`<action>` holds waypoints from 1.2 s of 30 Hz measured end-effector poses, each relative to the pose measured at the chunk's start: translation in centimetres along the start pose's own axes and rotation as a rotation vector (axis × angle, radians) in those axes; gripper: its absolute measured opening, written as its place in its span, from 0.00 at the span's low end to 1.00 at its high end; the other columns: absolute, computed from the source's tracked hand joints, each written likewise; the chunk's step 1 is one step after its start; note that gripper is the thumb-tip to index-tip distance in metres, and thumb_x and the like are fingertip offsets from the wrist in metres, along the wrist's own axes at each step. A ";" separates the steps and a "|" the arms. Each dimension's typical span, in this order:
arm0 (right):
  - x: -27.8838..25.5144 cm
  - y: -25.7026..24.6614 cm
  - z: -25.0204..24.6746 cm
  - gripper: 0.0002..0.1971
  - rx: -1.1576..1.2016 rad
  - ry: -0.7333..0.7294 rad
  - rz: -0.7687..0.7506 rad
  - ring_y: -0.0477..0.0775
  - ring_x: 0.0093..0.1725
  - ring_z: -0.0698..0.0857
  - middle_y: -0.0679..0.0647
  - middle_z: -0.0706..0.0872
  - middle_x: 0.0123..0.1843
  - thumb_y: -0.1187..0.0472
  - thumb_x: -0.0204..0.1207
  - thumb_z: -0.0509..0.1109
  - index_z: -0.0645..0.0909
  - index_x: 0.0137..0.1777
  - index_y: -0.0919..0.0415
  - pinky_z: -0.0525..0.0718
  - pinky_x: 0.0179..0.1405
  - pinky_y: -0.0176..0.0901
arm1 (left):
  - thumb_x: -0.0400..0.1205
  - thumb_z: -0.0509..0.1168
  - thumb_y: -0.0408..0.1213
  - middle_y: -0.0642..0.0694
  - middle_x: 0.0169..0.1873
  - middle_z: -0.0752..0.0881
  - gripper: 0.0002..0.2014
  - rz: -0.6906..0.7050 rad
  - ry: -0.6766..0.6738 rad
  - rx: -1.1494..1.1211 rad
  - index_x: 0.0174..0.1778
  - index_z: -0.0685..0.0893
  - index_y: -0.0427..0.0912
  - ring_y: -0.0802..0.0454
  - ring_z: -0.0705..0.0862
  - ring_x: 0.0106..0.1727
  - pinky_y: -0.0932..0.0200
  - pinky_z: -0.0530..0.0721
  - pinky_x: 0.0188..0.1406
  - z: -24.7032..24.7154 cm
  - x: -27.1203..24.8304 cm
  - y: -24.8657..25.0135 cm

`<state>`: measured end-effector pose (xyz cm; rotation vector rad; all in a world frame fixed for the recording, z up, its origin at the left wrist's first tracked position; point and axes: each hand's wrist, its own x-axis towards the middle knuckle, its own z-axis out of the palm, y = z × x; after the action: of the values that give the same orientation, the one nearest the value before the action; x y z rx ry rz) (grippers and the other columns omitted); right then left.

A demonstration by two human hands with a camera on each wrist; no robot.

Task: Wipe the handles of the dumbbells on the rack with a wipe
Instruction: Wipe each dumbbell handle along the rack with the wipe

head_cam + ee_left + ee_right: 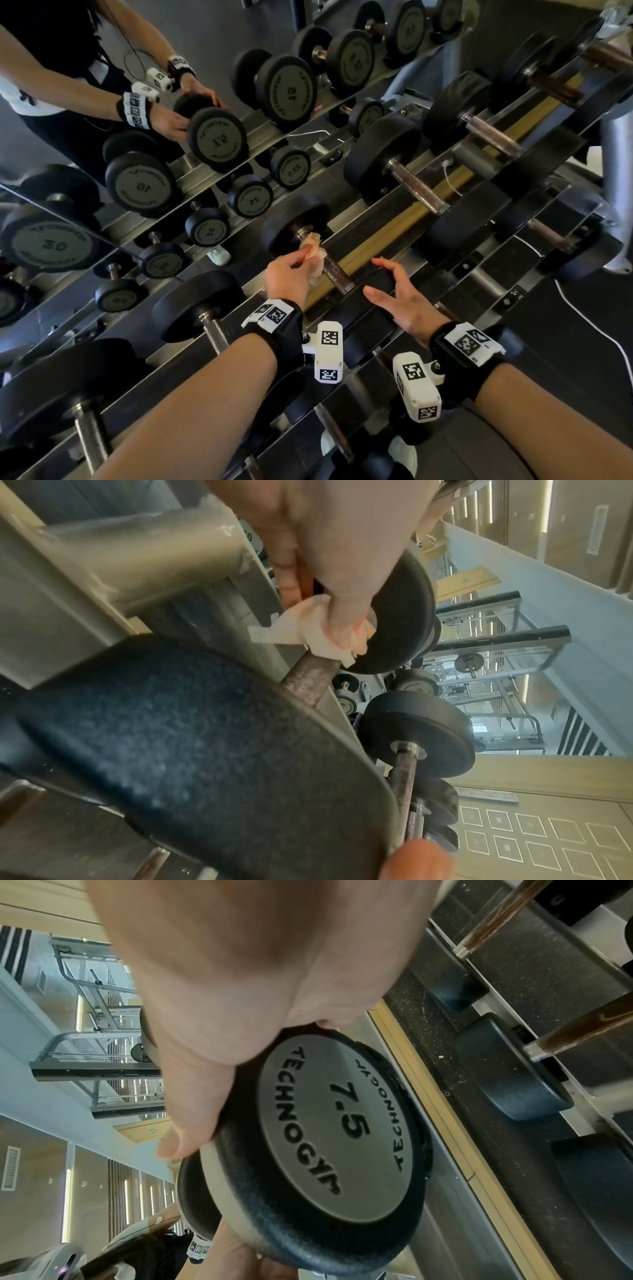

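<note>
A rusty dumbbell handle [337,274] lies on the rack just ahead of me. My left hand [303,260] pinches a crumpled white wipe [313,253] around this handle, close to the far black head [294,222]. The left wrist view shows the wipe [308,631] bunched under my fingers [342,610] on the brown handle [308,680]. My right hand [387,284] spans the near head of the same dumbbell. In the right wrist view its thumb [178,1139] and fingers grip the rim of that head, marked 7.5 [342,1123].
More dumbbells [387,164] lie side by side on the slanted rack [387,226], close on both sides. A mirror [154,51] behind the rack reflects the weights and me. A white cable [452,185] runs across the rack. Lower tiers hold further dumbbells [548,236].
</note>
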<state>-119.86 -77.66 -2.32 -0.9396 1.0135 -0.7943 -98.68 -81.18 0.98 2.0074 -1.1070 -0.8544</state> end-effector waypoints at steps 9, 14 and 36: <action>-0.2 -0.2 0.2 0.31 -0.002 0.007 0.006 0.63 0.65 0.85 0.61 0.79 0.68 0.45 0.65 0.79 0.69 0.66 0.30 0.85 0.64 0.65 | 0.74 0.78 0.35 0.51 0.42 0.92 0.05 -0.097 -0.153 -0.156 0.43 0.92 0.49 0.52 0.89 0.49 0.58 0.87 0.52 1.8 -2.6 -0.7; -0.3 -0.4 0.4 0.32 -0.002 0.014 0.002 0.65 0.65 0.84 0.60 0.77 0.68 0.46 0.64 0.78 0.69 0.67 0.31 0.85 0.64 0.66 | 0.71 0.80 0.34 0.50 0.41 0.92 0.05 -0.079 -0.243 -0.133 0.38 0.92 0.48 0.55 0.89 0.43 0.67 0.82 0.38 1.6 -2.2 -0.4; -0.2 0.0 0.1 0.35 -0.003 0.030 0.009 0.56 0.63 0.87 0.41 0.77 0.66 0.42 0.63 0.81 0.70 0.70 0.32 0.88 0.61 0.58 | 0.73 0.79 0.34 0.47 0.44 0.91 0.07 -0.189 -0.005 -0.377 0.41 0.90 0.50 0.49 0.88 0.48 0.59 0.86 0.45 -0.2 2.2 0.8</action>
<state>-119.85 -77.42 -2.24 -0.9270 1.0445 -0.8021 -97.96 -83.34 1.22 1.8078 -0.7011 -1.0769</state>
